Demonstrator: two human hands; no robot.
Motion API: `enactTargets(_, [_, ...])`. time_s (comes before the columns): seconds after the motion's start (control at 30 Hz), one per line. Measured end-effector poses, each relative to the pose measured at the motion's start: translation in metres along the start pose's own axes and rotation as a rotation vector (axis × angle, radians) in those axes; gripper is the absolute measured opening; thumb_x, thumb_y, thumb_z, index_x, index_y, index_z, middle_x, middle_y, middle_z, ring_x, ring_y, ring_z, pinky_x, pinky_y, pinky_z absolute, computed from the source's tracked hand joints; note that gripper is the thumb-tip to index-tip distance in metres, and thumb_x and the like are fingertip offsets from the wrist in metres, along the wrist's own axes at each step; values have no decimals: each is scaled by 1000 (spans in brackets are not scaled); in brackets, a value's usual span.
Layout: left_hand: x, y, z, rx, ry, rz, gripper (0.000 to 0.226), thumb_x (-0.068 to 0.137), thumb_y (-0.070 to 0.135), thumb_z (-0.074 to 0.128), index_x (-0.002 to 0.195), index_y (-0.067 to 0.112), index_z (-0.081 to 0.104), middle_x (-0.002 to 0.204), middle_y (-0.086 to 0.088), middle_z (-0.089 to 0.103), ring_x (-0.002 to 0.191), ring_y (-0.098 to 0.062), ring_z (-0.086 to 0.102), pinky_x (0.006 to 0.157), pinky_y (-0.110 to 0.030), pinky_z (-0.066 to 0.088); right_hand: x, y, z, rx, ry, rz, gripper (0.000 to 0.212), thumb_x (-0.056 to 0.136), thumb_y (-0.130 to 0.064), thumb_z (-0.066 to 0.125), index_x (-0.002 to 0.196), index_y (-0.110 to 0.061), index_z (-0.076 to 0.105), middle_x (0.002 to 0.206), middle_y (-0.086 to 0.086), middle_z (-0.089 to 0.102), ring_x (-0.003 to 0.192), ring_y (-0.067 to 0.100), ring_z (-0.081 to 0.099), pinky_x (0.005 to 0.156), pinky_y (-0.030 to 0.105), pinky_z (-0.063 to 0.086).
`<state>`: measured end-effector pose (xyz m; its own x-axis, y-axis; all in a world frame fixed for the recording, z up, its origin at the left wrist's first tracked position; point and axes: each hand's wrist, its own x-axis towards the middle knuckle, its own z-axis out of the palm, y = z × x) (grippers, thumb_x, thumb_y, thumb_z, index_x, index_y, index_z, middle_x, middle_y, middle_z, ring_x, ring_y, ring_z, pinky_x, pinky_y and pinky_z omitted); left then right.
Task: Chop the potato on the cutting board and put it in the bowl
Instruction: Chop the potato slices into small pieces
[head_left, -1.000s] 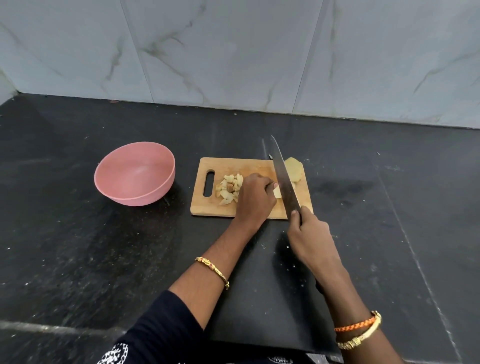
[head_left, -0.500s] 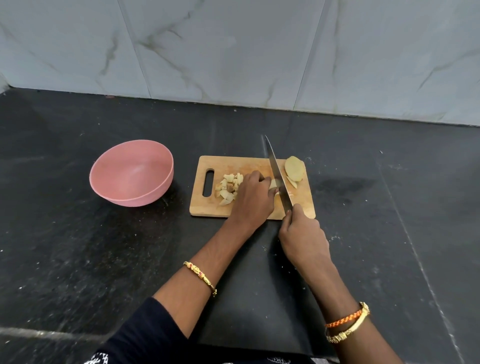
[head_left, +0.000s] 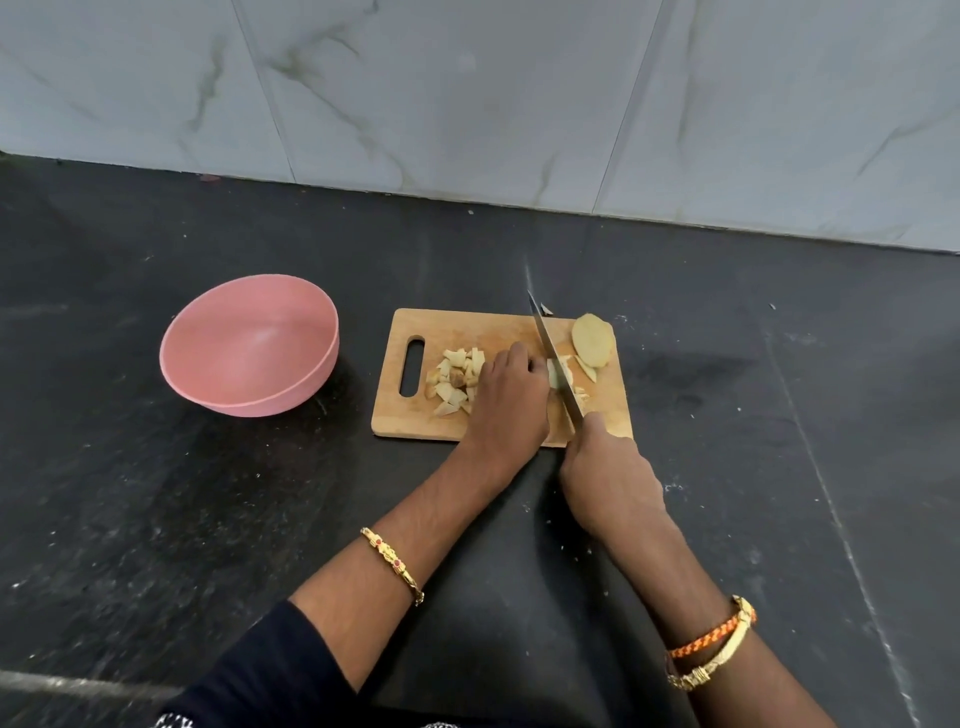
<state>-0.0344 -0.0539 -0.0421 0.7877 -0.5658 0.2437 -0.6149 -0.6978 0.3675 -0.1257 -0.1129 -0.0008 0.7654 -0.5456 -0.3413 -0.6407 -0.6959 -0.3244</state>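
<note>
Knife (head_left: 555, 358) drawn nearer since a second ago, edge now down on potato piece (head_left: 557, 372) mid-board. Right hand (head_left: 610, 475) closed round handle. Left hand (head_left: 511, 397) curled, pinning that piece. Chopped bits (head_left: 457, 379) piled left on wooden cutting board (head_left: 415, 426); uncut slice (head_left: 593, 340) far right. Pink bowl (head_left: 249, 345) apart, left, on black surface (head_left: 156, 519).

Soft, even light fell from overhead, leaving the black counter (head_left: 156, 519) dull with faint sheen. The arms cast dim shadows toward the viewer. Wide-angle curvature bent the tiled wall (head_left: 467, 104) at the edges; focus stayed reasonably sharp, corners slightly soft.
</note>
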Motion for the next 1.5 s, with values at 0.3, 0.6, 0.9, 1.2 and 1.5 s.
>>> enactTargets(0.3, [3, -7, -1, -86, -48, 7, 32, 94, 17, 51, 124, 7, 55, 109, -8, 50, 101, -21, 47, 89, -31, 39, -9, 30, -12, 146, -57, -6, 26, 100, -31, 30, 84, -16, 43, 85, 9, 53, 81, 31, 57, 76, 40, 49])
enactTargets(0.6, [6, -14, -6, -189, -104, -13, 36, 92, 15, 55, 126, 5, 56, 110, -10, 52, 104, -24, 50, 91, -36, 43, -5, 27, -9, 278, 80, -102, 26, 101, -32, 33, 85, -16, 46, 75, 9, 57, 66, 26, 57, 61, 35, 45])
enactTargets(0.9, [6, -16, -8, -222, -97, -13, 37, 92, 17, 55, 126, 2, 55, 109, -12, 56, 101, -25, 51, 90, -38, 43, -1, 17, 1, 263, 88, -97, 24, 100, -31, 31, 83, -16, 39, 75, 12, 54, 71, 34, 55, 65, 39, 44])
enactTargets(1.2, [4, -15, -4, -250, -17, -19, 31, 92, 9, 55, 120, -4, 58, 100, -15, 58, 94, -27, 54, 83, -39, 47, -2, 0, 5, 99, 65, -57, 18, 102, -27, 26, 92, -15, 35, 68, 1, 39, 72, 28, 48, 64, 34, 36])
enactTargets(1.5, [5, -16, -3, -210, 19, 1, 30, 89, 4, 56, 119, 0, 61, 96, -12, 57, 89, -24, 53, 80, -38, 49, -4, -6, 1, 19, -29, -2, 9, 100, -19, 29, 93, -15, 33, 70, 0, 35, 74, 25, 45, 65, 34, 34])
